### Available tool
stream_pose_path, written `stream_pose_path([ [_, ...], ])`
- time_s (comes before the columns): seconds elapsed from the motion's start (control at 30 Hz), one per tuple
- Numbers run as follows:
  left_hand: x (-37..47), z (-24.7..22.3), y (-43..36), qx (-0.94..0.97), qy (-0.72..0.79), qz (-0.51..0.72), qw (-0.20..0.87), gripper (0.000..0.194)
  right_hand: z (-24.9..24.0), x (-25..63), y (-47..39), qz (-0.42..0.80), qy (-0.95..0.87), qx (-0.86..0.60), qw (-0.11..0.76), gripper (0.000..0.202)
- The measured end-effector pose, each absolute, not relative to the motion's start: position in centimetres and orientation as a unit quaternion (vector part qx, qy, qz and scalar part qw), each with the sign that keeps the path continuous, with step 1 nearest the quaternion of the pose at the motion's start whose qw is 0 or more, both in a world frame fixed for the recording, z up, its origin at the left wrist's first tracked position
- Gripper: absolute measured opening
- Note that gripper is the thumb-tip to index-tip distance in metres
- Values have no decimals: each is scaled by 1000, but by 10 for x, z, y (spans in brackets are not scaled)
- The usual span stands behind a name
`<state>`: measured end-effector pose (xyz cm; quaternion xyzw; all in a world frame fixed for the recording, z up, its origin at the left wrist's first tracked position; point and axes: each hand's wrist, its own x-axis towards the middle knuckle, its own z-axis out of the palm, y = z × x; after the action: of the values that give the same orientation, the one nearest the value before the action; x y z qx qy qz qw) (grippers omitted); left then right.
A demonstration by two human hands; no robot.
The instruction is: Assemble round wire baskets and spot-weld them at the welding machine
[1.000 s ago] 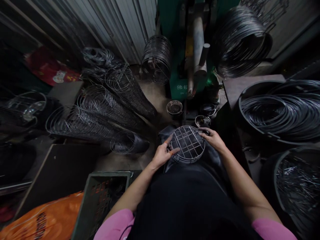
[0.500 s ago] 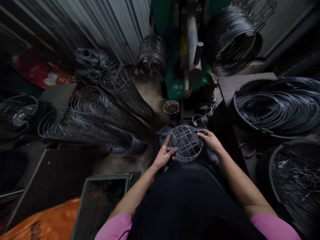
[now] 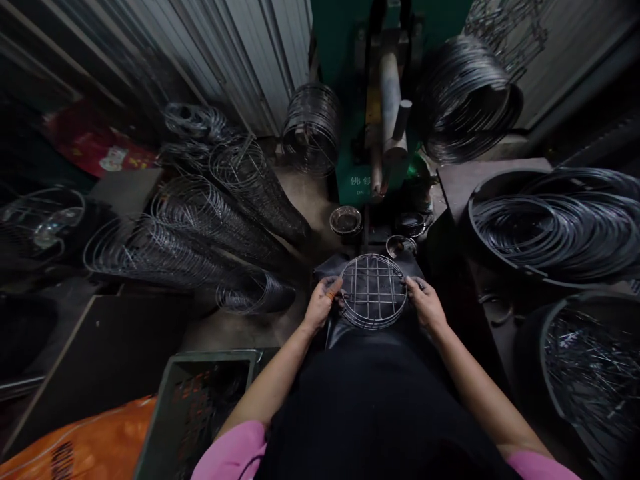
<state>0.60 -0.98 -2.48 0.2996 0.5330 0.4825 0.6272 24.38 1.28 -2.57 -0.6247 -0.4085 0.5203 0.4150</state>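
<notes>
A round wire rack (image 3: 373,293) with a grid of crossed wires lies over my lap, its rim made of a few stacked rings. My left hand (image 3: 323,300) pinches the rim at the left side, thumb on top. On the opposite side my right hand (image 3: 424,298) grips the rim with thumb and fingers. Just beyond the rack stands a green machine (image 3: 357,183) with a thick metal electrode arm (image 3: 393,113) pointing down. Small round metal dishes (image 3: 345,220) sit at its foot.
Tall stacks of wire rings (image 3: 150,250) stand on the left. A green crate (image 3: 173,400) is at lower left by an orange sack (image 3: 90,440). To the right are a tub of wire rings (image 3: 545,220) and a tub of short wires (image 3: 590,360). Wire coils (image 3: 467,100) hang beside the machine.
The rack has turned slightly, so its grid now looks straight rather than slanted. My left fingers have drawn back to the rim, and my right hand has shifted lower. The view has moved a little.
</notes>
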Motion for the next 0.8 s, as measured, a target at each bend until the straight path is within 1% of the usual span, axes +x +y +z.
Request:
stream_pose_path([
  [0.07,6,-25,-9,301,540,473,629,38,-25,243,16,514,-415,-626,415,38],
  [0.17,5,-24,-5,317,537,442,644,38,-27,241,18,511,-424,-618,421,33],
  [0.33,7,-28,-4,327,548,449,625,35,-35,241,12,502,-432,-605,443,29],
  [0.5,9,-33,-6,309,579,452,604,36,-38,239,11,506,-421,-605,448,30],
  [0.67,7,-24,-7,278,566,448,634,39,-27,234,11,501,-414,-620,440,30],
  [0.8,3,-16,-13,256,566,441,648,41,-20,228,4,461,-420,-642,447,28],
])
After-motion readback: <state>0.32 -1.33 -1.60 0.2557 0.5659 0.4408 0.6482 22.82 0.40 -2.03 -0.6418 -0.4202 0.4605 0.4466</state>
